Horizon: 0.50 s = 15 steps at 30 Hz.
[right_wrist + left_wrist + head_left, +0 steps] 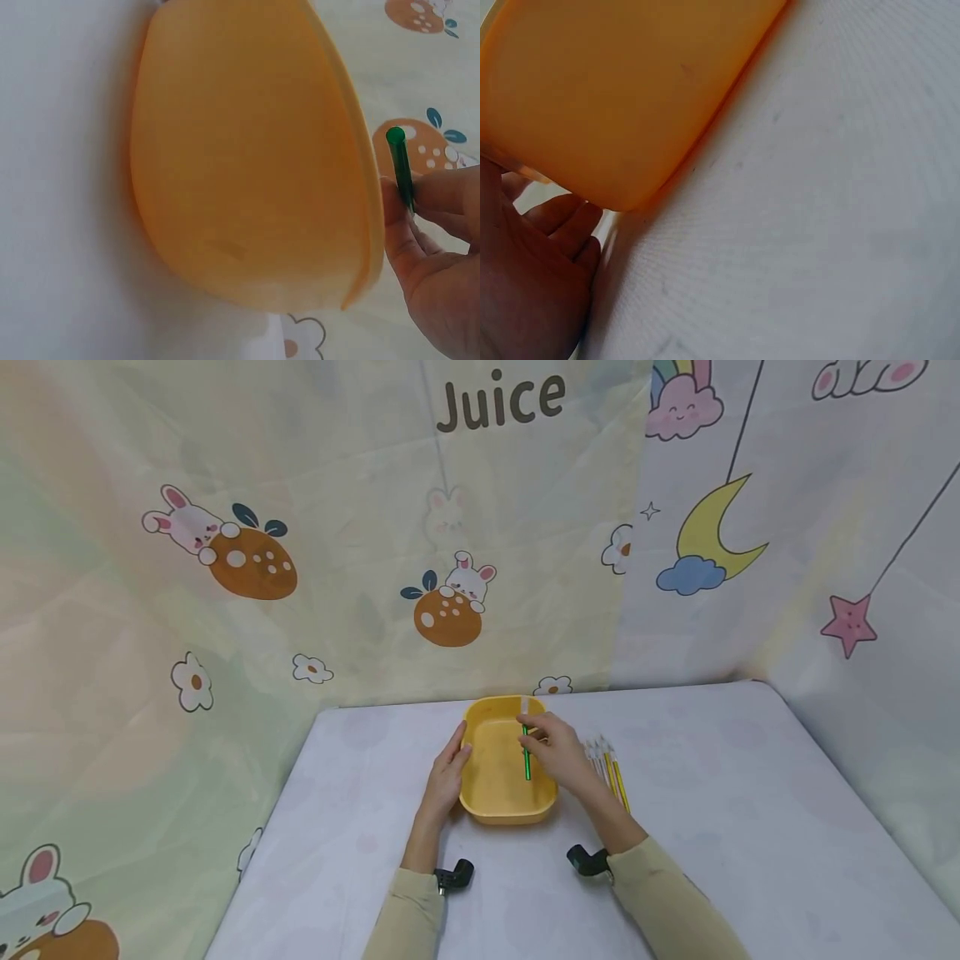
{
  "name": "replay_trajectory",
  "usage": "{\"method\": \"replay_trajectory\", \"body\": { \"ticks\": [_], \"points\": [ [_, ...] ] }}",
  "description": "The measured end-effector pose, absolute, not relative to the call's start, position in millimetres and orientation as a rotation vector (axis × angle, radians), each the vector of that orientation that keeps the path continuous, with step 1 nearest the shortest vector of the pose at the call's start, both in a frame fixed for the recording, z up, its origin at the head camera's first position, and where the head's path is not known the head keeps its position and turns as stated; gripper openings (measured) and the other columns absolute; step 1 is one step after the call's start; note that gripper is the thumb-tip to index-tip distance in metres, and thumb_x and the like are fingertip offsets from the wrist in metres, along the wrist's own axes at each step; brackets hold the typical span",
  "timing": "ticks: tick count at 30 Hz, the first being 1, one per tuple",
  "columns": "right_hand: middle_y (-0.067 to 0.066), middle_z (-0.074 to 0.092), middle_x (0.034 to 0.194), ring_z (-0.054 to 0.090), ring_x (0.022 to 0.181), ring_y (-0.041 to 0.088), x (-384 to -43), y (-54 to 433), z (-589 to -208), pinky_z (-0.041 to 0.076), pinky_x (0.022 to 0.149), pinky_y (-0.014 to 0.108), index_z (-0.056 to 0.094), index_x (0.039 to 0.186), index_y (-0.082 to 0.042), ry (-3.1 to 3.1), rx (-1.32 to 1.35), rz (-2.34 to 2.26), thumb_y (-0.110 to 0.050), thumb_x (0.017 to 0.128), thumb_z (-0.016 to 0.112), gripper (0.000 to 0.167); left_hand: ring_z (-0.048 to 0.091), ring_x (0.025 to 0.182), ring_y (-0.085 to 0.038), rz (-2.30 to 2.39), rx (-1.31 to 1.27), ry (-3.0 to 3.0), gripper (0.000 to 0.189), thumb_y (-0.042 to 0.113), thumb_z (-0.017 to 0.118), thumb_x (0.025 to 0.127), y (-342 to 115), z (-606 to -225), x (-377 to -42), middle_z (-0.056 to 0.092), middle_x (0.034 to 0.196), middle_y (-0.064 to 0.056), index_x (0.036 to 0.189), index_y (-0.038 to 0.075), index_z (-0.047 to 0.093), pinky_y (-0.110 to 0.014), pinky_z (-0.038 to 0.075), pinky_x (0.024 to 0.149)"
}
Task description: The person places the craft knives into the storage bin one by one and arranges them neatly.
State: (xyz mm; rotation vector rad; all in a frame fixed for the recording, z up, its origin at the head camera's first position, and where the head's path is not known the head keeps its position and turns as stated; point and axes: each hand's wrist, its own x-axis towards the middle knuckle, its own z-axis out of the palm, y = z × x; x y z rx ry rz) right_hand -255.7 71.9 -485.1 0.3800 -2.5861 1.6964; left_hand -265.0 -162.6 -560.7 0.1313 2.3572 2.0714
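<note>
A deep yellow plastic tray (491,789) with rounded corners stands on the white table. My left hand (447,768) grips its left rim, thumb over the edge and fingers along the outside wall. In the left wrist view, the fingers (574,225) curl by the tray's orange-looking corner. My right hand (553,747) pinches a slim green stick (527,764) with a whitish far end, like a pen or brush, between thumb and fingertips. It overlaps the tray's right half in the head view. From the right wrist view, the green stick's round end (396,135) shows above the rim.
Several slim yellow and whitish sticks (617,777) with pale tips lie on the table (735,827) right of the tray, partly behind my right forearm. Behind the table's back edge hangs a printed cloth (360,610) with rabbits and flowers.
</note>
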Motion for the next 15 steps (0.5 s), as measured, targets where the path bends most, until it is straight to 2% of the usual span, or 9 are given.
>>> {"method": "replay_trajectory", "body": {
  "ticks": [8, 15],
  "points": [
    [0.022, 0.065, 0.13, 0.071, 0.1, 0.024, -259, 54, -487, 0.063, 0.078, 0.026, 0.064, 0.14, -0.002, -2.564, 0.462, 1.684, -0.007, 0.1, 0.069, 0.041, 0.022, 0.16, -0.015, 2.05, 0.09, 2.36, 0.053, 0.038, 0.049, 0.111, -162, -560, -266, 0.032, 0.169, 0.012, 0.162, 0.031, 0.037, -0.044, 0.017, 0.132],
    [0.02, 0.067, 0.127, 0.072, 0.099, 0.025, -259, 38, -486, 0.064, 0.079, 0.029, 0.066, 0.137, -0.001, -2.548, 0.483, 1.667, -0.005, 0.099, 0.07, 0.039, 0.02, 0.161, -0.018, 2.064, 0.137, 2.347, 0.054, 0.036, 0.048, 0.111, -162, -560, -264, 0.03, 0.171, 0.008, 0.163, 0.028, 0.036, -0.046, 0.016, 0.132]
  ]
}}
